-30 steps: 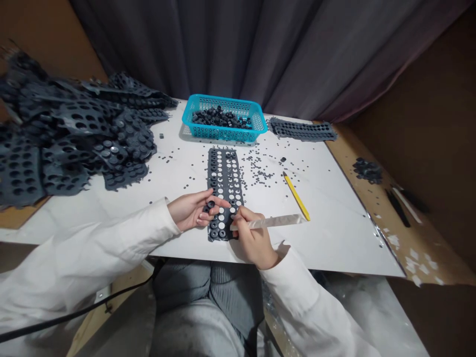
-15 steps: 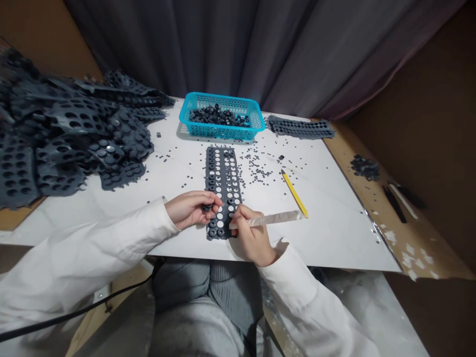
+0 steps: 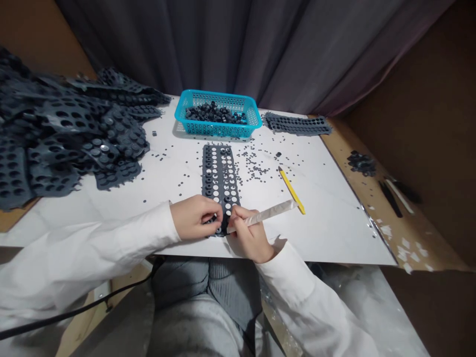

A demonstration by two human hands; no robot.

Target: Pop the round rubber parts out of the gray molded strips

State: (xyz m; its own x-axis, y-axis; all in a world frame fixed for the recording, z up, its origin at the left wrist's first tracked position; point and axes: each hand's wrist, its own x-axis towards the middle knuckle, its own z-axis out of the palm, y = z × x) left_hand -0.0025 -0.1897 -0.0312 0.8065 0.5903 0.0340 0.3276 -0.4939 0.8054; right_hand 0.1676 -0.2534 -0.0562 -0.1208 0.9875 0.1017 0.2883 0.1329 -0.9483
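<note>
A dark rubber strip with rows of round holes lies lengthwise in front of me on the white table. My left hand is over its near left edge, the fingers bent and closed in towards the strip; what they hold, if anything, is hidden. Over the near right part of the strip, my right hand grips a pale, wrapped stick-like tool. The tool's near end touches or almost touches the strip between the two hands. Some holes show white and others hold dark ring-like pieces.
A blue basket holds small dark parts. Perforated rubber sheets are heaped at the left; another strip lies at the back right. A yellow tool and small dark discs lie right of the strip. Black tools rest on brown board.
My left hand has turned over and moved down onto the strip; the dark piece at its fingertips is now out of sight. My right hand still grips the tool. The view has shifted slightly.
</note>
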